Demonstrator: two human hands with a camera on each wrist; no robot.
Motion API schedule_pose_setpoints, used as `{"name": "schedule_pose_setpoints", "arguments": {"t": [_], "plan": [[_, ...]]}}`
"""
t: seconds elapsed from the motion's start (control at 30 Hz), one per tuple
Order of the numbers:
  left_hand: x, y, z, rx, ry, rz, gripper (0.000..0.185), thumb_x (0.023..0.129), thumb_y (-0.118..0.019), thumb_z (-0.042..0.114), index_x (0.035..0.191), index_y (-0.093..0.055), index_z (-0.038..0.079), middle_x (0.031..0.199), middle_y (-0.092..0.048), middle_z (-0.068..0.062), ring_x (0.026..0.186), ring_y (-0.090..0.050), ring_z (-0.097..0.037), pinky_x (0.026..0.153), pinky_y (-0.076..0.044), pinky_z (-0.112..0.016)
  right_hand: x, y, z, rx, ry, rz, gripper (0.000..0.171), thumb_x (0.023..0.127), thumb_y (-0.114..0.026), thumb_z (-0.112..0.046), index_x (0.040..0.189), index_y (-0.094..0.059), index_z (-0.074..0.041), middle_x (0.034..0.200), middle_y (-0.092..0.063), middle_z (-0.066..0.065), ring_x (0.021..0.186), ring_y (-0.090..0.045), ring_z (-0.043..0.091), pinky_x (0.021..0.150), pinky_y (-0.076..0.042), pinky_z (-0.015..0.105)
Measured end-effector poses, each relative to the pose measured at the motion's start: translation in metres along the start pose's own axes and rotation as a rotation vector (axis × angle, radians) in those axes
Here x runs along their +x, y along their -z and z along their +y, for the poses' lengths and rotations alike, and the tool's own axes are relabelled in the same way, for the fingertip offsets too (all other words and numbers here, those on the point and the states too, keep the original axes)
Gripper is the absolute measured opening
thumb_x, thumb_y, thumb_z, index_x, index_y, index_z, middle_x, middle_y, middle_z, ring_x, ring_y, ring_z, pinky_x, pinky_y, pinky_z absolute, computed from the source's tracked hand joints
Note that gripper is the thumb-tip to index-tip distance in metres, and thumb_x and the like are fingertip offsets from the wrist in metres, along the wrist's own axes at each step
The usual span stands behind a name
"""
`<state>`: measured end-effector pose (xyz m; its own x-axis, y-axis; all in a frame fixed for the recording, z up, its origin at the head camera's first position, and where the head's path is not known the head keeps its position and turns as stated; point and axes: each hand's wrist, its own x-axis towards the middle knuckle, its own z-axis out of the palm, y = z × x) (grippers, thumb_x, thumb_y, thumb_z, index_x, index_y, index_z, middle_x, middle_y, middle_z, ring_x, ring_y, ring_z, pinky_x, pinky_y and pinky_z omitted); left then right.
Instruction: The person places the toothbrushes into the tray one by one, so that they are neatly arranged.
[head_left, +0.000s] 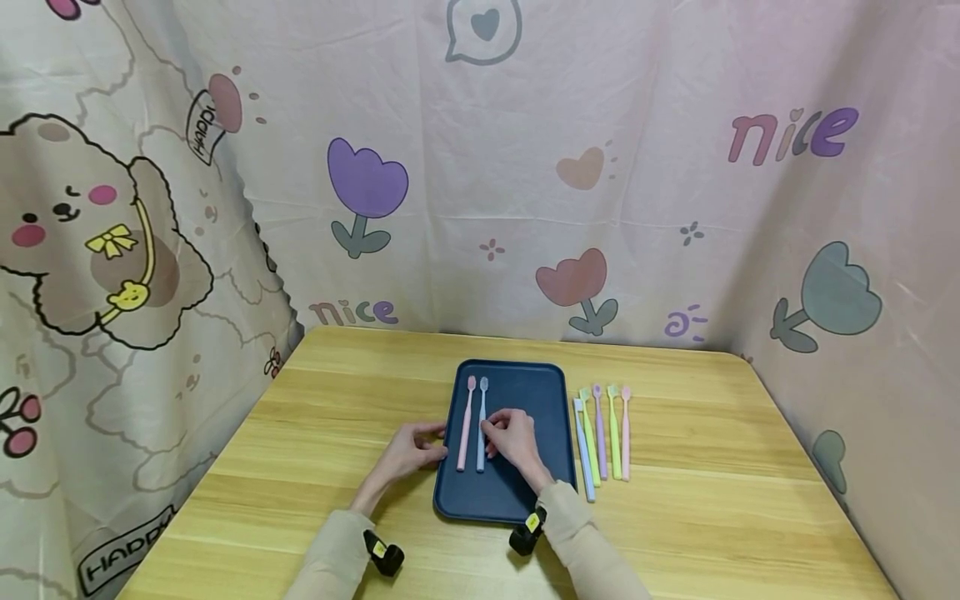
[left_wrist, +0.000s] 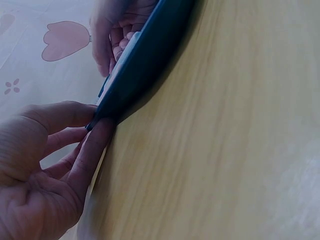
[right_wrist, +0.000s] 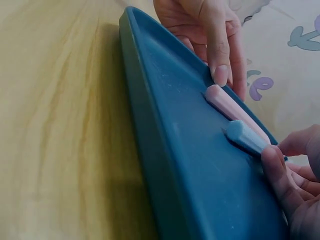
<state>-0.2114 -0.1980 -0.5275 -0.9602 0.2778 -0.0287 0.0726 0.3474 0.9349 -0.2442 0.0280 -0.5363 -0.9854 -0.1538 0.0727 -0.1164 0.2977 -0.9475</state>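
Observation:
A dark blue tray [head_left: 525, 492] lies on the wooden table. In it, side by side, are a pink toothbrush [head_left: 467, 421] and a light blue toothbrush [head_left: 482, 417]. My right hand [head_left: 491, 433] pinches the light blue toothbrush's handle [right_wrist: 242, 136] near its lower end. My left hand [head_left: 441, 443] grips the tray's left rim [left_wrist: 145, 65] between thumb and fingers. Its thumb tip [right_wrist: 220, 75] lies over the rim beside the pink handle [right_wrist: 230, 107].
Several pastel toothbrushes [head_left: 603, 429] lie in a row on the table just right of the tray. Patterned cloth [head_left: 525, 208] walls the table on three sides. Bare wood [head_left: 315, 433] stretches left of the tray.

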Motion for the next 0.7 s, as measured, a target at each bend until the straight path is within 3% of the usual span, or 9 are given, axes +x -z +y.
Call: {"name": "schedule_pose_setpoints", "arguments": {"t": [0.07,0.27,0.7], "plan": [[0.0011,-0.0006,0.0005,0.009,0.014,0.001,0.051,0.091,-0.068,0.000,0.138,-0.052,-0.013,0.124,-0.062,-0.035,0.084,-0.071,-0.026,0.070,-0.064,-0.035,-0.0012,0.0012,0.0002,0.008,0.001,-0.008,0.014,0.093,-0.067,-0.010,0.095,-0.072,0.003,0.067,-0.069,0.012,0.044,-0.061,0.007,0.047,-0.057,0.028],[-0.0028,-0.0007,0.0076,-0.015,0.001,0.002,0.051,0.090,-0.070,0.001,0.137,-0.054,-0.013,0.122,-0.063,-0.034,0.083,-0.071,-0.024,0.068,-0.063,-0.032,-0.0027,0.0031,0.0003,0.029,-0.004,-0.028,0.016,0.092,-0.069,-0.010,0.098,-0.071,0.005,0.071,-0.071,0.016,0.045,-0.061,0.007,0.048,-0.058,0.030],[-0.0012,0.0003,0.0014,-0.028,-0.003,-0.004,0.053,0.089,-0.071,0.004,0.137,-0.055,-0.011,0.123,-0.063,-0.033,0.082,-0.070,-0.020,0.067,-0.063,-0.029,-0.0037,0.0003,0.0000,0.030,-0.016,-0.048,0.020,0.091,-0.071,-0.009,0.102,-0.071,0.007,0.072,-0.072,0.015,0.047,-0.063,0.007,0.050,-0.059,0.030]]}}
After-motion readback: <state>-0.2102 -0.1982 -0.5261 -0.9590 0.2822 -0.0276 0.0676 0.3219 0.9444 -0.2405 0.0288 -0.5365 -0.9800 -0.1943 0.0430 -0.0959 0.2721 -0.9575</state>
